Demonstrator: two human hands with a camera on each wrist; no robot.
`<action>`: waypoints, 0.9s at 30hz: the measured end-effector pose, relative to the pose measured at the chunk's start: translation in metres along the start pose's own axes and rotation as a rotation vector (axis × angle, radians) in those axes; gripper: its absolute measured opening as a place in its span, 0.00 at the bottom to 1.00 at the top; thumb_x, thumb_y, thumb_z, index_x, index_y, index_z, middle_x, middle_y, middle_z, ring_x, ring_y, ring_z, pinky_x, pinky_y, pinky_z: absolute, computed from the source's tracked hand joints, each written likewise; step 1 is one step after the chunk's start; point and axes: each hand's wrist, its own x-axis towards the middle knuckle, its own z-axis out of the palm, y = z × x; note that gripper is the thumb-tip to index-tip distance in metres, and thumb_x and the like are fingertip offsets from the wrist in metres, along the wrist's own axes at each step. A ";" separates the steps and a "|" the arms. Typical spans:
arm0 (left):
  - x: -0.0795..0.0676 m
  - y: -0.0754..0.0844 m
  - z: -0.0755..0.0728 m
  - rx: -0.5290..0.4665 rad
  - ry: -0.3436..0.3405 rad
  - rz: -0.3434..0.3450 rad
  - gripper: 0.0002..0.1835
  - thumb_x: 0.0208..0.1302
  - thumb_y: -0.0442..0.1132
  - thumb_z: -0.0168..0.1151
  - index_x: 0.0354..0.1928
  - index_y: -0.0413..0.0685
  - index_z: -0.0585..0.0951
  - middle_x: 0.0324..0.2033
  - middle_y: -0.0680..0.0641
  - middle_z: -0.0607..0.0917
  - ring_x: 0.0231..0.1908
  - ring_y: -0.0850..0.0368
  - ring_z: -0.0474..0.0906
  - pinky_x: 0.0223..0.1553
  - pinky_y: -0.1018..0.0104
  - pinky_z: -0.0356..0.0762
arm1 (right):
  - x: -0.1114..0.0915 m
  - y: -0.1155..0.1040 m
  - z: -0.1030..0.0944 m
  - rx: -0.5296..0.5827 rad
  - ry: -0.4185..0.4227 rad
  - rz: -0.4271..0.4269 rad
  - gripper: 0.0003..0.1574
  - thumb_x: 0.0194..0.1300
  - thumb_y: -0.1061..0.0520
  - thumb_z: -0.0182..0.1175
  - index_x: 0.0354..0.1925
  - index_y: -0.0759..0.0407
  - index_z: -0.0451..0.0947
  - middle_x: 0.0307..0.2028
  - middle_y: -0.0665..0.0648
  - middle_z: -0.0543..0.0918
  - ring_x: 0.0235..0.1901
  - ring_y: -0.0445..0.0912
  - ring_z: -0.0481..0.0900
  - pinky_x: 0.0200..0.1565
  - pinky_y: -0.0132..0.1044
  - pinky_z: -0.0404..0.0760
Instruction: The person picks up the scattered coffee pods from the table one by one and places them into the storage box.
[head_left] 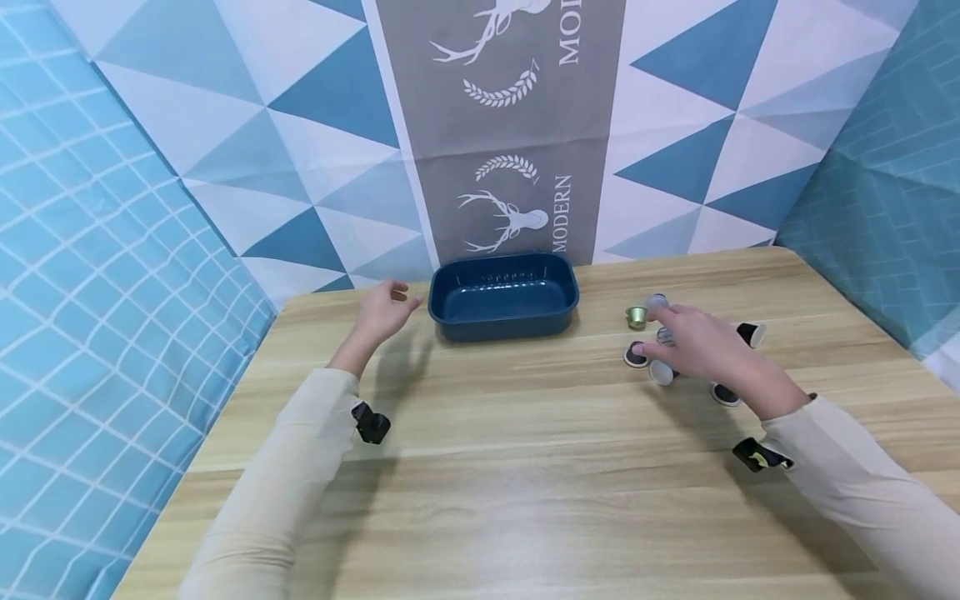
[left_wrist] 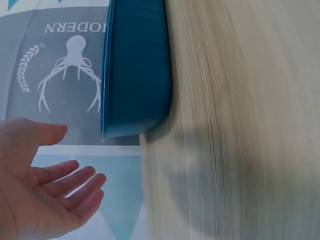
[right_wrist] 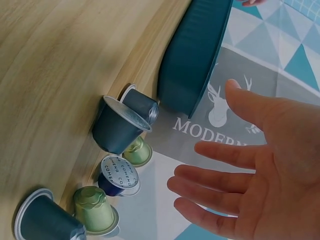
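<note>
Several coffee capsules lie in a loose group at the right of the table, under and around my right hand (head_left: 701, 346). Among them are a green capsule (head_left: 636, 317), a dark capsule (head_left: 636, 354) and one with a white lid (head_left: 662, 372). In the right wrist view, that hand's fingers are spread and relaxed, apart from a large dark teal capsule (right_wrist: 117, 127) and a blue one with a printed lid (right_wrist: 118, 174). My left hand (head_left: 384, 312) hovers by the left end of a deep blue rectangular dish (head_left: 506, 329), holding nothing, its fingers loosely bent.
The wooden table (head_left: 480, 467) ends at the back against a patterned cloth (head_left: 330, 125), close behind the dish. Blue tiled cloth (head_left: 90, 317) hangs along the left side. Outlying capsules include a dark one (head_left: 751, 334) right of the hand and another (head_left: 724, 394) below its wrist.
</note>
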 end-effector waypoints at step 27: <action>0.044 0.014 0.014 -0.108 -0.047 -0.144 0.24 0.72 0.46 0.51 0.62 0.36 0.68 0.57 0.34 0.76 0.56 0.41 0.75 0.58 0.51 0.75 | -0.008 0.015 0.006 -0.001 -0.042 0.007 0.36 0.63 0.40 0.61 0.57 0.66 0.73 0.50 0.68 0.82 0.43 0.59 0.82 0.38 0.54 0.80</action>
